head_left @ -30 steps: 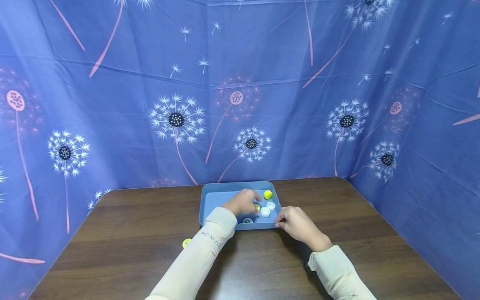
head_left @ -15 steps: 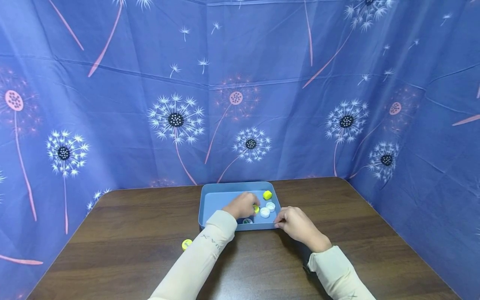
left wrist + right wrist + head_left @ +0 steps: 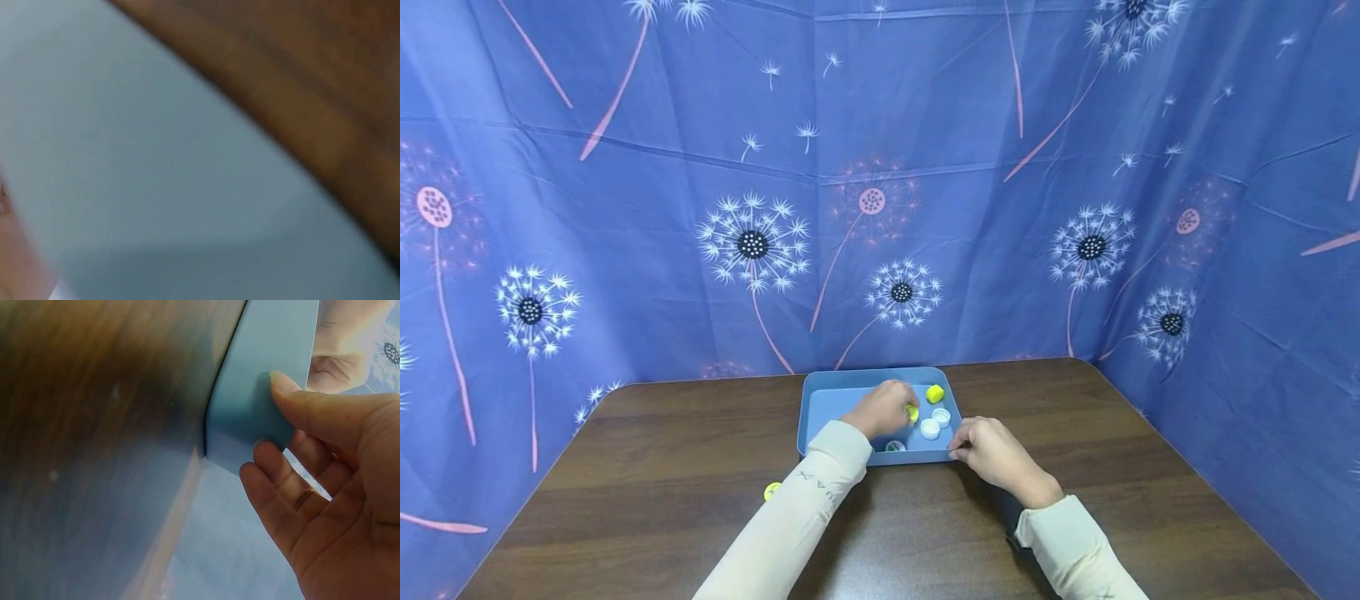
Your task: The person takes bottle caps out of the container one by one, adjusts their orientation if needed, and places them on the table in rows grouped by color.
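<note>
A shallow blue tray (image 3: 842, 400) stands near the back edge of the table. My left hand (image 3: 882, 409) reaches down inside it, fingers bent around a small round yellow cap (image 3: 913, 413) that they partly hide. At the tray's front right corner my right hand (image 3: 992, 450) holds the wall; in the right wrist view the thumb (image 3: 300, 403) lies on one face and the fingertips touch round the corner. Two white round caps (image 3: 929, 429) and a chunky yellow piece (image 3: 935, 393) lie right of the left hand. The left wrist view shows mostly the blue tray wall (image 3: 156, 156).
A clear round piece with green in it (image 3: 895, 447) lies at the tray's front wall. On the brown wooden table (image 3: 662, 467), another yellow round cap (image 3: 772, 491) sits beside the left sleeve. Behind hangs a blue cloth (image 3: 985, 250) printed with dandelions.
The left hand's fingers have drawn in around the yellow cap, with only small movement. My right hand stays on the tray corner. The head view has tilted slightly upward.
</note>
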`<action>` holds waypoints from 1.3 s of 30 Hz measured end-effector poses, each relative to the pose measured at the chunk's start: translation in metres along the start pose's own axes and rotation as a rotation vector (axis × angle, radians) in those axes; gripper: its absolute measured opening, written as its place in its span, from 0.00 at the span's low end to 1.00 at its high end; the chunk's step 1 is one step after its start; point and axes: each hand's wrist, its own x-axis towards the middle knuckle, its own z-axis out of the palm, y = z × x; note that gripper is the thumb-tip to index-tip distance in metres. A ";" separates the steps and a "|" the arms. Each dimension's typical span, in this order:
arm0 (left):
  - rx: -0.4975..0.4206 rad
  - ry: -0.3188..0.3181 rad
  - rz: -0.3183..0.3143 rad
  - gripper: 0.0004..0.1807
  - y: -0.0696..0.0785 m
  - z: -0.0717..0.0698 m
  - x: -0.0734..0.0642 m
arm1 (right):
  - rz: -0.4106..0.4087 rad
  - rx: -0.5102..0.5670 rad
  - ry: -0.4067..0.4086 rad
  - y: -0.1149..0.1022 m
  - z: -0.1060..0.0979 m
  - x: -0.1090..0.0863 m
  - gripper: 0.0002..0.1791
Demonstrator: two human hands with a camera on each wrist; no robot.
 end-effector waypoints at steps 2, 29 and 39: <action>0.008 0.024 0.014 0.14 0.000 -0.007 -0.002 | 0.002 0.000 -0.003 0.000 0.001 0.000 0.08; -0.160 0.144 0.192 0.12 0.024 -0.098 -0.089 | 0.024 -0.015 -0.026 0.000 0.001 -0.001 0.06; -0.237 0.133 0.189 0.12 0.024 -0.081 -0.132 | -0.002 -0.008 -0.009 -0.001 -0.002 0.001 0.07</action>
